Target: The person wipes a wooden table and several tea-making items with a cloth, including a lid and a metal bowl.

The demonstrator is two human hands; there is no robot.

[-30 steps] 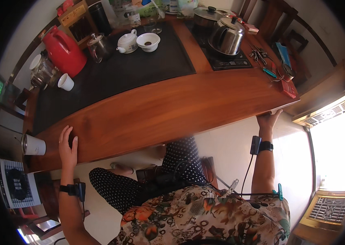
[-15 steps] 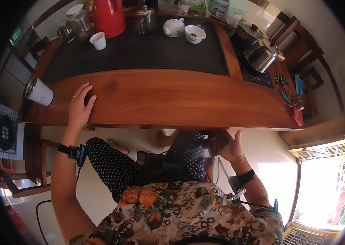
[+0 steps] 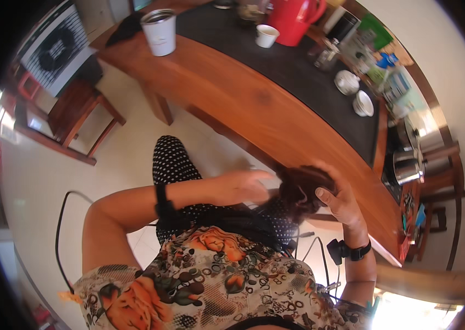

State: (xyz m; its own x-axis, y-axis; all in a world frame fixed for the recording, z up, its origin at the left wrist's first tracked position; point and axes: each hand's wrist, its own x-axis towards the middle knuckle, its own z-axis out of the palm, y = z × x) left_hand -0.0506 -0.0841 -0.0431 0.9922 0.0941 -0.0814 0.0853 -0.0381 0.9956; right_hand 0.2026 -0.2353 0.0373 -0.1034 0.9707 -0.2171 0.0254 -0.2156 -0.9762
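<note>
In my right hand [image 3: 344, 202] is a dark brown, soft-looking bundle with a slight sheen [image 3: 302, 192]. It is held above my lap, just off the table's front edge. My thumb lies along the near side of it and the other fingers go behind, partly hidden. Its exact kind cannot be made out. My left hand [image 3: 245, 187], smeared by motion, reaches toward the bundle from the left with fingers stretched out and nothing in them. A small gap seems to separate its fingertips from the bundle.
The wooden table [image 3: 227, 82] has a dark inset tray [image 3: 298, 71]. On it stand a white tumbler [image 3: 159, 34], a white cup [image 3: 266, 36], a red jug [image 3: 294, 22], a teapot [image 3: 347, 82], a bowl [image 3: 363, 103] and a steel kettle [image 3: 407, 166]. A wooden stool [image 3: 73, 118] is at left.
My left hand has left the tabletop and swung right, toward the bundle. My right hand has raised the bundle from beside the table's underside. The view has turned, so the table now slants.
</note>
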